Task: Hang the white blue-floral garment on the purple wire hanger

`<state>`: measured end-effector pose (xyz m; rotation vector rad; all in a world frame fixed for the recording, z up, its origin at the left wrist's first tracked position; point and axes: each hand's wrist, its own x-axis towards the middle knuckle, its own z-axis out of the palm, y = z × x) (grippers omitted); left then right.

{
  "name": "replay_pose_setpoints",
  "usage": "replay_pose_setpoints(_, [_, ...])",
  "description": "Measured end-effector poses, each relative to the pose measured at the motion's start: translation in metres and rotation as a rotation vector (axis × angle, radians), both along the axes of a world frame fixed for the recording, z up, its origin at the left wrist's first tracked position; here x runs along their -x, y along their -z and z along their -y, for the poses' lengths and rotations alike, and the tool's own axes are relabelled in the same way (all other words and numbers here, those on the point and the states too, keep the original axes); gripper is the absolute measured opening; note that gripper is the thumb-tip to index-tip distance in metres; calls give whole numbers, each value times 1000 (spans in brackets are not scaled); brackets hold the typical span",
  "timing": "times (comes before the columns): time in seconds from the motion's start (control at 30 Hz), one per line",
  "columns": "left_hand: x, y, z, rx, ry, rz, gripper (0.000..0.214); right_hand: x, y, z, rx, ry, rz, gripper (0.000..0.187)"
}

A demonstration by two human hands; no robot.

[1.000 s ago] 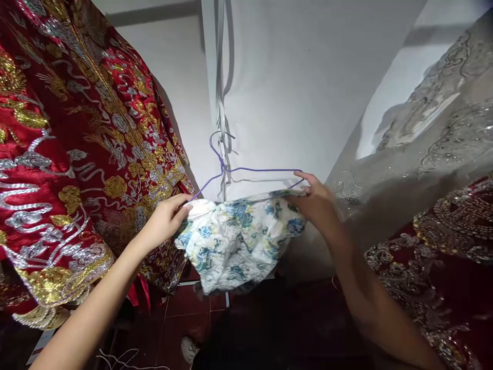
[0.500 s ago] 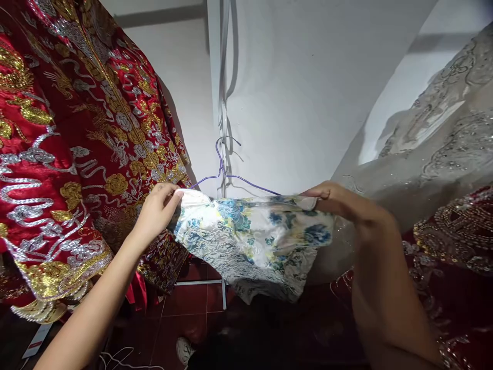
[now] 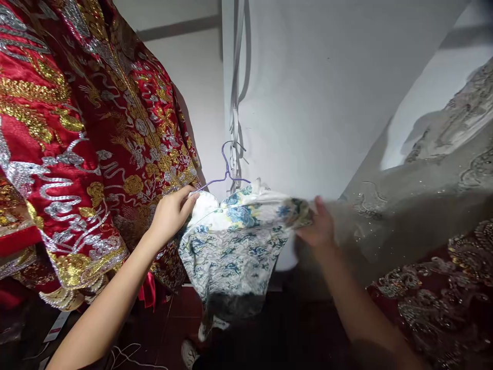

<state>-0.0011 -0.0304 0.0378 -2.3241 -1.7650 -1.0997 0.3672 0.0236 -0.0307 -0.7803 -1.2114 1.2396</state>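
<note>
A white garment with blue and yellow flowers hangs on a purple wire hanger in front of the white wall. My left hand pinches the garment's left shoulder where it meets the hanger wire. Blurred by motion, my right hand grips the garment's right shoulder. The hanger's hook sits by a grey strap that runs down the wall.
A red robe with gold and silver embroidery hangs close on the left. A grey beaded gown and a dark red beaded one hang on the right. Below is a dark red tiled floor with a white cord.
The garment has been pulled over the hanger's wire and now hangs down longer. My right hand dropped slightly at the right shoulder. The view shifted right.
</note>
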Motion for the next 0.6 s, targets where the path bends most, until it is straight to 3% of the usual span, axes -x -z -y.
replay_pose_setpoints(0.13, [4,-14,-8,-57,-27,65,34,-4,-45,18,-75,-9,-114,83])
replay_pose_setpoints(0.23, [8,-18,-19,-56,-36,122,34,12,-67,34,-81,-43,-23,95])
replay_pose_setpoints(0.33, [3,-9,-26,-39,47,197,31,30,-62,47,-66,-342,120,86])
replay_pose_setpoints(0.4, [-8,3,-26,3,193,318,31,39,-49,50,-129,-589,281,66])
replay_pose_setpoints(0.43, [-16,9,-25,31,285,379,32,43,-42,50,-167,-628,368,56])
replay_pose_setpoints(0.5, [-35,16,-21,90,466,452,32,49,-28,43,-218,-495,502,45])
replay_pose_setpoints(0.6, [-68,11,-12,161,707,444,33,52,-11,25,-331,-84,554,55])
